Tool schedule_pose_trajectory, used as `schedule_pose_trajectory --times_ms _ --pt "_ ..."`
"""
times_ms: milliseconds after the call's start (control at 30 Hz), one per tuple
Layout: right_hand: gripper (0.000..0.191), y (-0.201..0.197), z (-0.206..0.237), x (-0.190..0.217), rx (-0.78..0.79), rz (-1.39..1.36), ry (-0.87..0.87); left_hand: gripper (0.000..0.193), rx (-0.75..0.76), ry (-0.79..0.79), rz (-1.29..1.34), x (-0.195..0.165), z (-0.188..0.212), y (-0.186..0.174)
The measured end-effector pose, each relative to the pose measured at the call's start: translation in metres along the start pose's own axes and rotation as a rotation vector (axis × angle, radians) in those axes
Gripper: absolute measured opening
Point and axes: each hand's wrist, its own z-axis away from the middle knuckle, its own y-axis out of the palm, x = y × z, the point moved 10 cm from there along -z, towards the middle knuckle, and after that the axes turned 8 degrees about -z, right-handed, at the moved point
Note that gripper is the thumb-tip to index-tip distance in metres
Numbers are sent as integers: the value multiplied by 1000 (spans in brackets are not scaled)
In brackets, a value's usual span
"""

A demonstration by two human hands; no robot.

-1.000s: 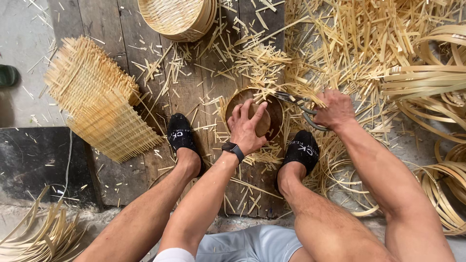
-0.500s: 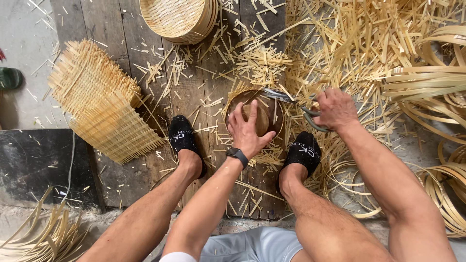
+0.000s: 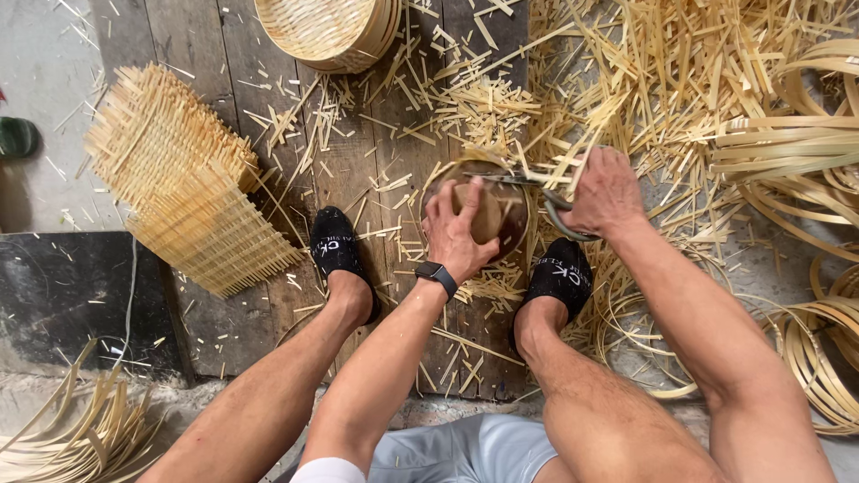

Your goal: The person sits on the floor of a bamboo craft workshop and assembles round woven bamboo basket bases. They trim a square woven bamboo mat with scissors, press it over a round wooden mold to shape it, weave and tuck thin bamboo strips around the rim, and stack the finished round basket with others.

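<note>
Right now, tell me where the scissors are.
In the head view, the scissors are right of centre, held in the right hand, beside the round basket.

Weathered grey wooden planks running from six to twelve o'clock at centre, littered with short pale bamboo offcuts. Bare concrete floor at ten o'clock, with a dark stone slab at eight o'clock. Stacked woven bamboo mats lying at nine to ten o'clock, a round woven basket at twelve o'clock. Dense heap of bamboo strips at one to two o'clock; coiled bamboo hoops at three to four o'clock. Curved strips at seven o'clock. Even, soft daylight throughout.
</note>
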Motion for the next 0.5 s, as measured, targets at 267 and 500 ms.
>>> schedule_pose_trajectory --times_ms 267,500 --pt "44 14 10 -15 222 -10 13 117 -24 -109 41 -1 2 -7" --pt "48 29 4 -12 326 -33 33 115 205 159 -65 -13 -2 4"
